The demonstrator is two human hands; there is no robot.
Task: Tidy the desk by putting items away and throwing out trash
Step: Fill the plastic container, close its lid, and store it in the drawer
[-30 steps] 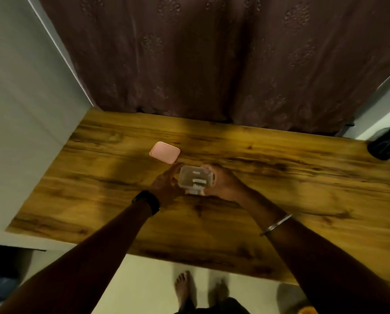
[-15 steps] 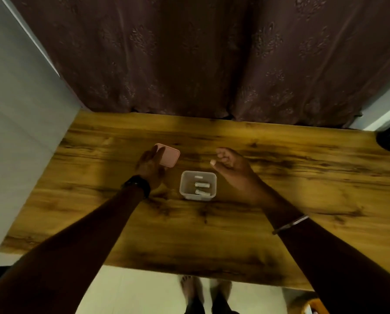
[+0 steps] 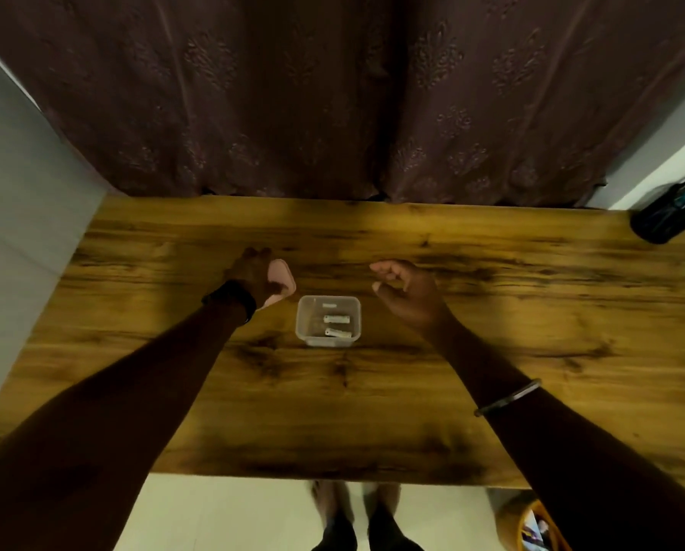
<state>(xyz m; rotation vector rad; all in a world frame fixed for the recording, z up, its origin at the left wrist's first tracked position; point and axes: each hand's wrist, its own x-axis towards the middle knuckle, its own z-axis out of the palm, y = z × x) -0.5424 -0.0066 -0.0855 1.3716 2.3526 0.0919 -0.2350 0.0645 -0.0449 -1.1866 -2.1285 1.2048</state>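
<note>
Your left hand (image 3: 258, 277) is closed around the pink lid (image 3: 281, 281), fingers curled over its far edge so that only the right and near part of the lid shows past your palm; the lid is tilted, lifted off the wooden desk (image 3: 492, 351) just left of and beyond the container. A dark watch band (image 3: 232, 299) wraps that wrist.

The clear plastic container (image 3: 328, 320) sits upright and uncovered on the desk between your two hands, touched by neither. Inside it lie small white cylinders (image 3: 337, 326) — they look like batteries, though they are too small to tell for sure — resting on the bottom, two roughly parallel and a third paler piece near the far wall.

Your right hand (image 3: 406, 294) hangs above the desk just right of the container, holding nothing; its fingers are loosely curled, with thumb and forefinger near each other but not pinching anything. A thin metal bangle (image 3: 508, 396) circles that forearm.

At the far right corner of the desk stands a black pen holder (image 3: 665, 216) with pens in it, well apart from your hands. A dark patterned curtain (image 3: 353, 93) hangs behind the desk. Below the near edge your bare feet (image 3: 357, 507) show on the pale floor, and an orange basket (image 3: 531, 526) — partly cut off — sits at lower right.
</note>
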